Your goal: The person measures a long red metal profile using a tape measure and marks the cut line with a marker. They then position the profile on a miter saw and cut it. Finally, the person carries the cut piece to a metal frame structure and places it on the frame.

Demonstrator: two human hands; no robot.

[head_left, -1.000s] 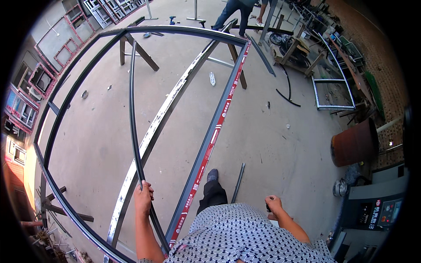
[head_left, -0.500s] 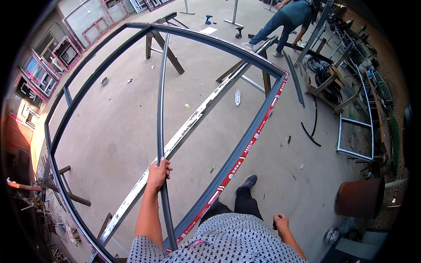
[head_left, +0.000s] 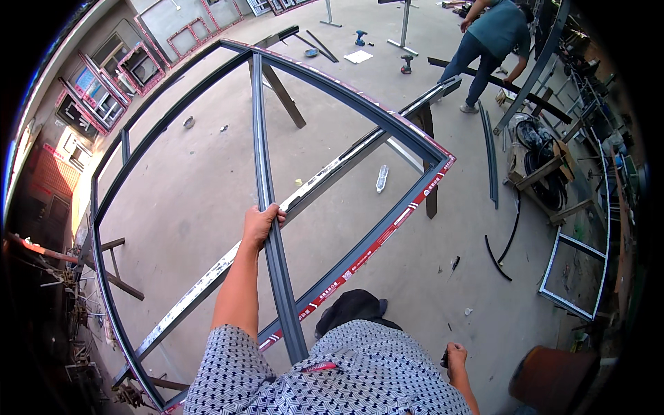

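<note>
My left hand (head_left: 261, 225) is wrapped round a long dark grey metal profile bar (head_left: 263, 155). The bar runs from the far edge of a large dark window frame (head_left: 353, 104) back toward my shirt, and its grooved face is turned upward. The frame has a curved side at the left and red printed tape along its right side. Beneath the bar, a worn white-painted beam (head_left: 190, 297) crosses diagonally. Low at my right side, my right hand (head_left: 454, 360) is closed round something small and dark, mostly hidden by the fingers.
Wooden trestle legs (head_left: 285, 97) stand under the frame. A clear plastic bottle (head_left: 382, 178) and two cordless drills (head_left: 406, 65) are on the floor. At the far right a person (head_left: 487, 41) bends over dark profiles. A crate with black coils (head_left: 543, 159) and a rusty drum (head_left: 553, 377) are at right.
The bar has turned in my left hand, so its wide grooved face now shows. My view has shifted, and my right hand is still closed at my side.
</note>
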